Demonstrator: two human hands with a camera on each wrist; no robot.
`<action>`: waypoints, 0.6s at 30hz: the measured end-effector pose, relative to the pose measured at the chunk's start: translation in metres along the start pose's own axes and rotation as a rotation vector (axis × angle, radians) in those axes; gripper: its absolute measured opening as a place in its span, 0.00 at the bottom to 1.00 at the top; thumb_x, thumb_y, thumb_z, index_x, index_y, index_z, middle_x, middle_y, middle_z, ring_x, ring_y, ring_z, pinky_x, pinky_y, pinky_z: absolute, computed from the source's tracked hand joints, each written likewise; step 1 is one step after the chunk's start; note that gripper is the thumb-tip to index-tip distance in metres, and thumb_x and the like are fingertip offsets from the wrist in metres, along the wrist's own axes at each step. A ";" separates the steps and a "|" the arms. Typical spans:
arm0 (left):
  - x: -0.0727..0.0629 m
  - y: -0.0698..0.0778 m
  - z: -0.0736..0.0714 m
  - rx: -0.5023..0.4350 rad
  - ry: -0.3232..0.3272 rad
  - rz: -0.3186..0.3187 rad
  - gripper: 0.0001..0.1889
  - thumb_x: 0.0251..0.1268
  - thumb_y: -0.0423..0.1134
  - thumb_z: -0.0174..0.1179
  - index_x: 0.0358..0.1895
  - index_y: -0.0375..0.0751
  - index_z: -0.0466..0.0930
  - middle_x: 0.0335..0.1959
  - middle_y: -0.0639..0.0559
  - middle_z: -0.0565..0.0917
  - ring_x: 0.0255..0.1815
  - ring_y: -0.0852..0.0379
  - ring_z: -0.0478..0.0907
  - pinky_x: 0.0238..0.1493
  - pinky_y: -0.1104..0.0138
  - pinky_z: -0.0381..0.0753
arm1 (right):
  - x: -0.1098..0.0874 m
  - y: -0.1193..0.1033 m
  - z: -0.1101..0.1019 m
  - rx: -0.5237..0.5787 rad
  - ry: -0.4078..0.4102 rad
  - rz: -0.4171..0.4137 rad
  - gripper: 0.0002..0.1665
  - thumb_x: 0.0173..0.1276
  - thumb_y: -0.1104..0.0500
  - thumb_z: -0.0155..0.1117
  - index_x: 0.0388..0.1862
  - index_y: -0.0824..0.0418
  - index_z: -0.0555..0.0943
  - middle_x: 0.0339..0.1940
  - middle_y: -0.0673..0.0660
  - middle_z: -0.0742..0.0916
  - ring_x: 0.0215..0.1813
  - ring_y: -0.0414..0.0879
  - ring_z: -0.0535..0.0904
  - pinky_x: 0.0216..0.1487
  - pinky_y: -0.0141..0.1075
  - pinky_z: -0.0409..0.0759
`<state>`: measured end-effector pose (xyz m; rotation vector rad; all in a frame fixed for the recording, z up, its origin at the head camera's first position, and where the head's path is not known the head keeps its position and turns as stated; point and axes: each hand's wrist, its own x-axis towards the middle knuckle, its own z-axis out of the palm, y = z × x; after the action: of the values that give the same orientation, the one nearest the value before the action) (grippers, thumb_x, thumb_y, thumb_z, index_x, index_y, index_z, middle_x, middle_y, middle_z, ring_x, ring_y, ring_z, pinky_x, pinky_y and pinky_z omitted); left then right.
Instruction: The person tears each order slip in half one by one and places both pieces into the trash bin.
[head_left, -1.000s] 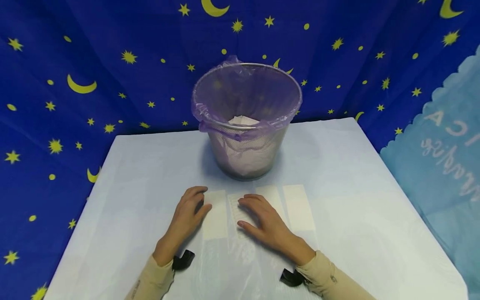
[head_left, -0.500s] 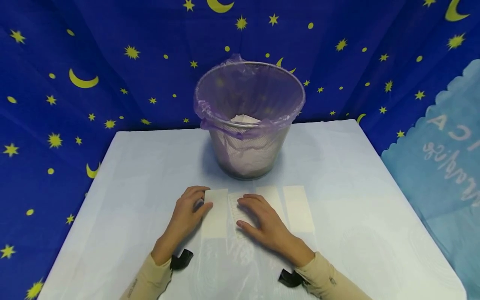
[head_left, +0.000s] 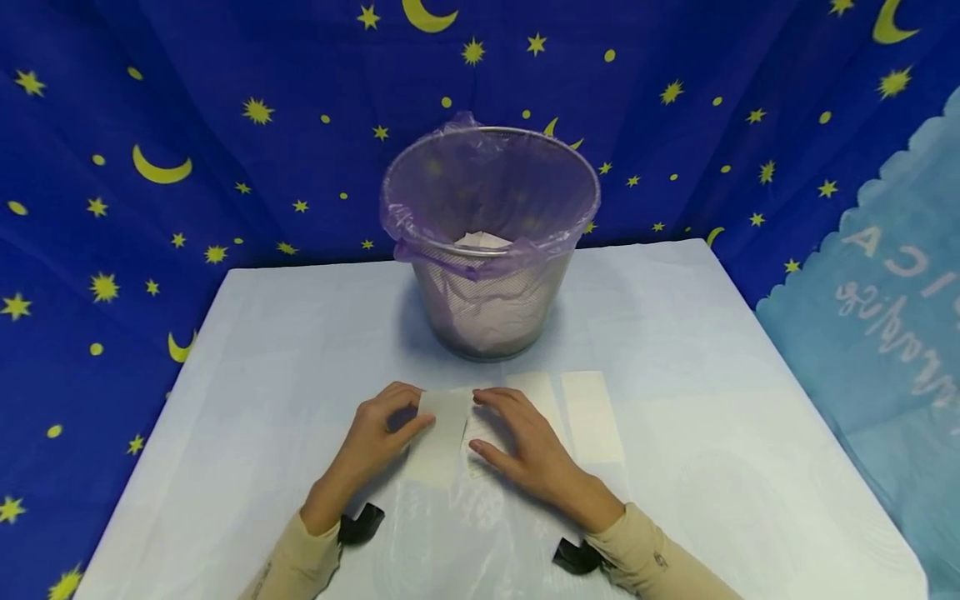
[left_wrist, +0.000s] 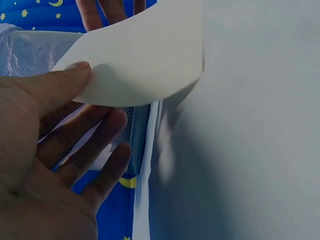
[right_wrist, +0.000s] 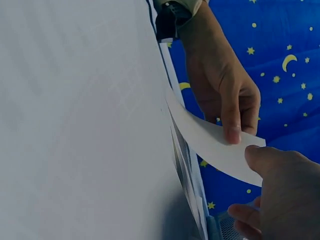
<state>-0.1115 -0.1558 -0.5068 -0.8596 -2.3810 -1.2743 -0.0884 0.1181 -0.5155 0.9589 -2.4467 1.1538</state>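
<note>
Between thumb and fingers, my left hand pinches the far left corner of a white paper slip, whose far end is raised off the table. In the left wrist view that slip bends in a curve from the tabletop up to the left thumb. My right hand lies just to the right, its thumb and index finger spread apart over a second, lined slip. From the right wrist, the right thumb overlaps the raised end of the pinched slip.
Two more paper slips lie to the right, one partly behind the right hand and one fully visible. Beyond stands a mesh wastebasket with a purple bag liner and white paper inside. A blue star-print curtain hangs behind.
The left hand has taken hold of the leftmost slip's far end, raised it and moved it slightly right, toward the right hand. The right hand has stayed nearly still.
</note>
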 end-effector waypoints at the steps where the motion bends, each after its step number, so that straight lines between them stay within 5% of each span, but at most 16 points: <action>1: 0.000 0.000 0.001 -0.017 -0.004 0.013 0.11 0.59 0.28 0.76 0.33 0.45 0.82 0.43 0.51 0.88 0.48 0.51 0.86 0.54 0.71 0.80 | 0.000 0.000 0.000 0.006 0.004 -0.003 0.38 0.71 0.50 0.75 0.75 0.60 0.73 0.70 0.54 0.81 0.73 0.49 0.75 0.75 0.44 0.72; 11: 0.000 0.012 0.017 -0.112 -0.122 0.166 0.10 0.61 0.29 0.75 0.42 0.47 0.88 0.44 0.54 0.89 0.48 0.56 0.84 0.52 0.68 0.81 | -0.002 -0.004 0.001 0.059 0.082 -0.077 0.22 0.73 0.53 0.73 0.61 0.59 0.80 0.56 0.52 0.86 0.58 0.45 0.83 0.62 0.37 0.80; 18: 0.000 0.021 0.030 -0.111 -0.175 0.263 0.09 0.62 0.30 0.75 0.41 0.47 0.86 0.44 0.55 0.89 0.47 0.58 0.83 0.52 0.70 0.82 | 0.004 -0.004 0.002 0.100 0.148 -0.248 0.03 0.75 0.59 0.70 0.43 0.57 0.84 0.43 0.52 0.87 0.48 0.45 0.85 0.53 0.34 0.84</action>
<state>-0.0979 -0.1212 -0.5097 -1.3187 -2.2449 -1.2794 -0.0883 0.1130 -0.5126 1.1249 -2.1037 1.2211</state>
